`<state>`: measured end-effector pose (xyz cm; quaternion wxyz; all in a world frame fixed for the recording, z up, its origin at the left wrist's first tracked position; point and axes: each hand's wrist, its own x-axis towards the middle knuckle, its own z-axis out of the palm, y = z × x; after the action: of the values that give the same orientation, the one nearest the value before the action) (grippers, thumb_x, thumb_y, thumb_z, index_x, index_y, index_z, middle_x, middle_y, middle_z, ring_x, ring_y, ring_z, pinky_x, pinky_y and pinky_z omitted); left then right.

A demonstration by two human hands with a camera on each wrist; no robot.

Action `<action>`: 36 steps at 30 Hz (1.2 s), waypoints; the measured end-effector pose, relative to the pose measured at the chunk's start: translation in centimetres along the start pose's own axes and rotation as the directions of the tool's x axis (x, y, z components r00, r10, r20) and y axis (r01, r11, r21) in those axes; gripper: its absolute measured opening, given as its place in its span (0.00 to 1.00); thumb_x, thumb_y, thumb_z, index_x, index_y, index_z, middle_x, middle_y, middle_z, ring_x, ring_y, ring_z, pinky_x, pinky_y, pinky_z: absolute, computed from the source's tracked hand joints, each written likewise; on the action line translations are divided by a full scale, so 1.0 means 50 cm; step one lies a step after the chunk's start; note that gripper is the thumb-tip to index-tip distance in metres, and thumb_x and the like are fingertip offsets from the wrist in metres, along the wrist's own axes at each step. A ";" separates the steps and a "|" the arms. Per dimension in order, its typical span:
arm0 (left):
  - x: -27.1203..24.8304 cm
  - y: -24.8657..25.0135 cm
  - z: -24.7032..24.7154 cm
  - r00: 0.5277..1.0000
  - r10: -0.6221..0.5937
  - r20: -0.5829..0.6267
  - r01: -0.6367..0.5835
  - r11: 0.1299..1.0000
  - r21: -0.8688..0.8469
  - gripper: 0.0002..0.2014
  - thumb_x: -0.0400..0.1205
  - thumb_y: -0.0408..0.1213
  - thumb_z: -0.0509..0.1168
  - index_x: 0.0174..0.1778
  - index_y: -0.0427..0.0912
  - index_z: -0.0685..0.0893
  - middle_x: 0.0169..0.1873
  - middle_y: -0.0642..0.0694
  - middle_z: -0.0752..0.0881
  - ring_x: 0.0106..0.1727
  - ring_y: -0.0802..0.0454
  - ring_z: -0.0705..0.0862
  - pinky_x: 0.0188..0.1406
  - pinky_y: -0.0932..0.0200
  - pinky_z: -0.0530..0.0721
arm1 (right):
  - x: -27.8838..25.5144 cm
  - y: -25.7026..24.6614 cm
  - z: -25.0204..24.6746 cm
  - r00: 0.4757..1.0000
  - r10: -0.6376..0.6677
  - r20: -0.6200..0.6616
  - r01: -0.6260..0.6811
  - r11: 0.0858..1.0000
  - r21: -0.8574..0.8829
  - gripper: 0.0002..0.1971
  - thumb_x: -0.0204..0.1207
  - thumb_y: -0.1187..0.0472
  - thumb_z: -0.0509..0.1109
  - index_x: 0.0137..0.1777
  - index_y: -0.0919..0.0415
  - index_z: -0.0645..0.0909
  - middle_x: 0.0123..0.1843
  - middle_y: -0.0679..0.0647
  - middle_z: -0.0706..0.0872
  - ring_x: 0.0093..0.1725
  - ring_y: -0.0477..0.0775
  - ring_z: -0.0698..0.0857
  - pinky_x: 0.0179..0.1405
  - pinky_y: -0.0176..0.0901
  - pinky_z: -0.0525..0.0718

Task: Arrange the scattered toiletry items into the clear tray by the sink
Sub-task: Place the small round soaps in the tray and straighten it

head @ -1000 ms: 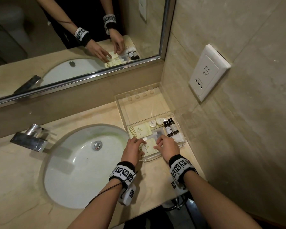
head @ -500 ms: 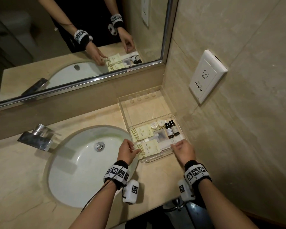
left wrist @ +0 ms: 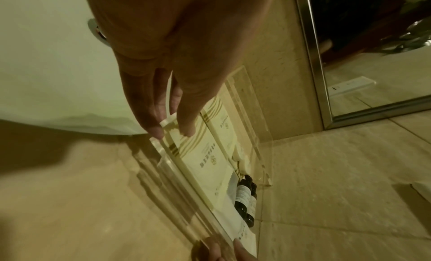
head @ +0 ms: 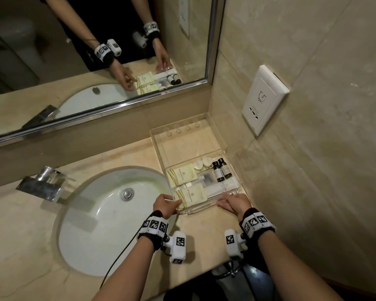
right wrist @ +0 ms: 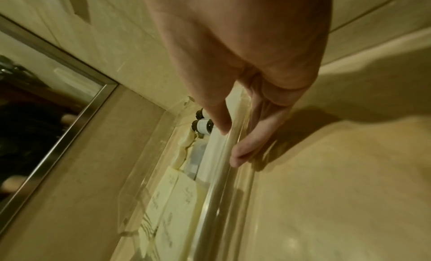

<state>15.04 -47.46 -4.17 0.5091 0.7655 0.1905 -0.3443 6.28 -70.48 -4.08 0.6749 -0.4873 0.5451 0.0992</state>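
Observation:
The clear tray [head: 201, 210] sits on the counter right of the sink. In it lie two cream sachets [head: 190, 195], two round soaps [head: 202, 164], two dark bottles [head: 221, 170], a clear packet [head: 207, 178] and a white tube [head: 220, 189]. My left hand [head: 168, 205] pinches the tray's near-left corner [left wrist: 163, 124], fingertips on either side of the wall. My right hand [head: 231, 202] grips the near-right end, thumb [right wrist: 221, 123] inside by the bottles [right wrist: 203, 125] and fingers outside the wall [right wrist: 217, 191].
The white basin [head: 109, 224] and chrome tap [head: 44, 183] lie to the left. A second clear acrylic box [head: 182, 135] stands behind the tray against the mirror ledge. The tiled wall with a socket plate [head: 263, 98] closes the right side. The counter's front edge is near my wrists.
Both hands have left the sachet and packet inside the tray and moved apart to its near corners, where they now hold the wall.

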 end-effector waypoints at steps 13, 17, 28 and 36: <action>0.010 -0.011 -0.004 0.999 0.022 0.035 -0.020 0.998 -0.052 0.20 0.81 0.35 0.68 0.67 0.30 0.79 0.44 0.35 0.86 0.26 0.50 0.88 0.48 0.46 0.91 | -0.003 0.008 0.023 0.998 0.010 -0.064 0.003 0.978 0.210 0.06 0.76 0.72 0.69 0.49 0.66 0.76 0.39 0.59 0.84 0.38 0.53 0.87 0.39 0.36 0.90; 0.002 -0.007 -0.006 0.997 0.056 0.057 -0.053 0.997 -0.056 0.18 0.84 0.35 0.63 0.66 0.29 0.80 0.50 0.30 0.87 0.23 0.56 0.87 0.42 0.53 0.92 | 0.000 0.011 0.023 0.998 0.001 -0.067 0.015 0.971 0.239 0.07 0.78 0.70 0.69 0.52 0.63 0.76 0.39 0.58 0.84 0.37 0.51 0.86 0.48 0.39 0.90; 0.014 0.008 -0.013 0.991 0.125 0.049 -0.118 0.985 -0.122 0.17 0.85 0.37 0.62 0.63 0.29 0.83 0.37 0.38 0.83 0.23 0.62 0.86 0.47 0.49 0.91 | 0.006 -0.006 0.035 0.997 -0.059 -0.044 0.069 0.965 0.254 0.06 0.79 0.71 0.68 0.52 0.64 0.77 0.41 0.59 0.86 0.37 0.51 0.86 0.35 0.35 0.89; 0.030 0.034 -0.019 0.990 0.124 0.066 -0.115 0.985 -0.126 0.18 0.86 0.39 0.59 0.68 0.32 0.81 0.56 0.32 0.88 0.53 0.39 0.87 0.33 0.63 0.90 | 0.028 -0.031 0.061 0.996 -0.077 -0.039 0.084 0.968 0.235 0.04 0.78 0.73 0.67 0.49 0.65 0.77 0.39 0.59 0.85 0.37 0.51 0.86 0.43 0.37 0.90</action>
<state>17.49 -47.37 -3.90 0.5813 0.7298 0.1462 -0.3289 9.77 -69.48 -4.59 0.7234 -0.4268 0.5427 -0.0009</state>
